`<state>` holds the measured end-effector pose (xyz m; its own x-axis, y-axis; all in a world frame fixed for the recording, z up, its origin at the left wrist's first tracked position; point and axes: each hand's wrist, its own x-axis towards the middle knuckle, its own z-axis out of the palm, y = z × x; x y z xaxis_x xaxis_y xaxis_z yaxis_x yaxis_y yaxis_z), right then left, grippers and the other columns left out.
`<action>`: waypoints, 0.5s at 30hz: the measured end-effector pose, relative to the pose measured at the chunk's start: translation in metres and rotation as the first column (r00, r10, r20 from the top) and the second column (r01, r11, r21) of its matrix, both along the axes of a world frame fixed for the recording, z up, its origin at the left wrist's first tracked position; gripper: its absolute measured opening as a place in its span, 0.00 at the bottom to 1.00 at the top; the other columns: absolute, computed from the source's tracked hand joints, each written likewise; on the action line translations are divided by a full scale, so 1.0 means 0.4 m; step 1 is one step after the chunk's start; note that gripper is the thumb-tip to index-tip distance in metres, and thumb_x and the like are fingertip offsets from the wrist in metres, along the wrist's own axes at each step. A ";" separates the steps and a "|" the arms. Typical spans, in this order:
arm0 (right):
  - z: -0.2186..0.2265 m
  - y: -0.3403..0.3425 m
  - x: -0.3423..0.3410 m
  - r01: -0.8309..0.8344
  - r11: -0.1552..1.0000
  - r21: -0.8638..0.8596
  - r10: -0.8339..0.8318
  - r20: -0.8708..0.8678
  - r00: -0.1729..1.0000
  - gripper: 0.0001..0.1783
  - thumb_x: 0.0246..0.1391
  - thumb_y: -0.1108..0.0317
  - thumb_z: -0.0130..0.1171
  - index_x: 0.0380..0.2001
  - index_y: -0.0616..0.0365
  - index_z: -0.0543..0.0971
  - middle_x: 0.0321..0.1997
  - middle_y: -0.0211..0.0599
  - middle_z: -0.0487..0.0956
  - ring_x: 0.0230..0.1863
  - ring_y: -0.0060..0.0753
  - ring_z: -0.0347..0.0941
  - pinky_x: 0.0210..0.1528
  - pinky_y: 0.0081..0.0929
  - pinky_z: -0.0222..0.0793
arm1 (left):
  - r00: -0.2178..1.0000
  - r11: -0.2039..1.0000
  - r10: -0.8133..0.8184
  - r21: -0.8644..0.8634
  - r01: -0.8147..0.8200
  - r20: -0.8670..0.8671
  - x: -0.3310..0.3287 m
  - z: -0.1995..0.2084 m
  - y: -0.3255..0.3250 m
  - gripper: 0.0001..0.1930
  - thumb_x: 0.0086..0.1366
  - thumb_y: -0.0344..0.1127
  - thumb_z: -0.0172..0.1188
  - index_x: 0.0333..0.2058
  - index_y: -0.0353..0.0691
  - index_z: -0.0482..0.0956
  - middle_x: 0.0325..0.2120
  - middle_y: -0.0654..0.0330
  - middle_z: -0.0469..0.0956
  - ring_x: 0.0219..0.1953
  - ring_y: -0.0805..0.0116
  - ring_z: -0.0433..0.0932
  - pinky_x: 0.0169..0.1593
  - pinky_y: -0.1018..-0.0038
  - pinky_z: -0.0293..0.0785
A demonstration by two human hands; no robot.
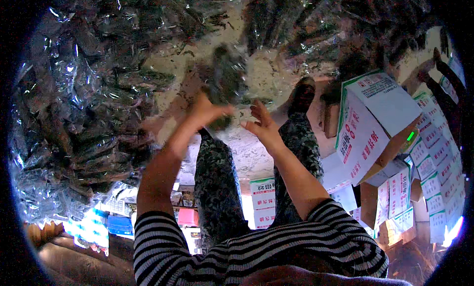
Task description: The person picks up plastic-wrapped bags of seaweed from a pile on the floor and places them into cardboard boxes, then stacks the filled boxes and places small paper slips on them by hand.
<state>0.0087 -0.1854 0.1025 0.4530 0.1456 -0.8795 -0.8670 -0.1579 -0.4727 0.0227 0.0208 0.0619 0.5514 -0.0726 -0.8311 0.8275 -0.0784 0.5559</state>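
Observation:
A dark packet in clear plastic (226,71), smeared by motion, is out in front of me above the pale floor. My left hand (206,112) is at its near end, the thumb lying across it and the other fingers blurred along its left side; it appears closed on the packet. My right hand (265,127) is just to the right of that near end, with fingers spread and nothing in them. Whether the right fingertips touch the packet is not clear. What the packet holds is too blurred to name.
Shiny plastic-wrapped dark packets (74,103) are heaped at left and far ahead. At right stand an opened white carton (368,130) and stacked printed cartons (437,172). My shoe (302,93) is beside the pale floor (264,71). Another person's arm (419,73) shows at far right.

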 end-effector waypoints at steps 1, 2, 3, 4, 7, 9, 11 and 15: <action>0.013 0.007 0.007 -0.036 0.998 -0.042 0.038 0.048 0.998 0.39 0.47 0.59 0.66 0.59 0.61 0.63 0.56 0.41 0.70 0.58 0.36 0.64 0.61 0.31 0.57 | 0.969 0.958 -0.248 0.144 0.248 -0.017 -0.047 0.023 -0.049 0.35 0.37 0.47 0.74 0.44 0.34 0.75 0.41 0.48 0.77 0.44 0.56 0.77 0.48 0.65 0.72; 0.047 0.019 0.045 0.111 0.989 0.093 -0.107 -0.054 0.993 0.45 0.37 0.58 0.73 0.57 0.62 0.63 0.52 0.41 0.73 0.54 0.36 0.69 0.57 0.33 0.63 | 0.954 0.961 -0.278 0.040 0.275 0.113 -0.035 0.108 -0.083 0.40 0.36 0.50 0.74 0.47 0.33 0.73 0.45 0.45 0.75 0.49 0.54 0.74 0.52 0.64 0.69; 0.023 -0.007 0.050 0.079 0.976 0.205 -0.029 -0.235 0.972 0.48 0.37 0.60 0.73 0.58 0.64 0.59 0.49 0.42 0.75 0.51 0.38 0.71 0.55 0.33 0.65 | 0.867 0.882 -0.470 0.119 0.456 0.165 -0.031 0.107 -0.084 0.41 0.38 0.53 0.73 0.48 0.33 0.72 0.46 0.44 0.74 0.49 0.51 0.73 0.53 0.63 0.68; 0.016 -0.029 0.053 0.116 0.979 0.167 -0.067 -0.276 0.959 0.42 0.39 0.62 0.70 0.57 0.63 0.62 0.49 0.42 0.74 0.51 0.37 0.71 0.54 0.33 0.65 | 0.738 0.764 -0.645 0.205 0.612 0.199 -0.024 0.102 -0.082 0.42 0.40 0.56 0.72 0.50 0.34 0.70 0.46 0.42 0.73 0.49 0.49 0.73 0.54 0.63 0.67; -0.001 -0.061 0.054 0.112 0.992 0.051 -0.095 -0.255 0.962 0.36 0.42 0.64 0.67 0.54 0.62 0.65 0.46 0.38 0.76 0.46 0.33 0.72 0.49 0.30 0.68 | 0.897 0.876 -0.442 0.223 0.427 0.019 0.048 -0.053 -0.026 0.40 0.46 0.61 0.67 0.50 0.34 0.71 0.42 0.44 0.75 0.46 0.50 0.74 0.52 0.63 0.67; 0.012 -0.065 0.069 0.127 0.991 0.053 -0.109 -0.263 0.959 0.35 0.42 0.63 0.66 0.54 0.62 0.66 0.43 0.37 0.77 0.43 0.32 0.74 0.46 0.29 0.70 | 0.991 0.930 0.109 0.362 -0.073 -0.082 0.124 -0.254 0.054 0.40 0.49 0.64 0.64 0.48 0.32 0.73 0.36 0.49 0.79 0.42 0.55 0.76 0.48 0.62 0.69; 0.055 -0.046 0.119 0.214 0.969 0.120 -0.167 -0.317 0.933 0.35 0.42 0.62 0.67 0.54 0.62 0.66 0.43 0.37 0.76 0.41 0.32 0.74 0.45 0.28 0.70 | 0.915 0.746 0.367 0.641 -0.182 -0.167 0.206 -0.432 0.141 0.43 0.46 0.62 0.67 0.47 0.26 0.72 0.41 0.44 0.77 0.45 0.54 0.75 0.50 0.62 0.69; 0.070 -0.059 0.134 0.175 0.985 0.014 -0.157 -0.369 0.916 0.41 0.40 0.59 0.67 0.56 0.62 0.62 0.46 0.40 0.74 0.42 0.35 0.74 0.46 0.31 0.70 | 0.764 0.558 0.641 0.730 -0.395 -0.076 0.248 -0.544 0.164 0.41 0.43 0.57 0.71 0.45 0.24 0.73 0.43 0.44 0.76 0.46 0.53 0.74 0.50 0.63 0.69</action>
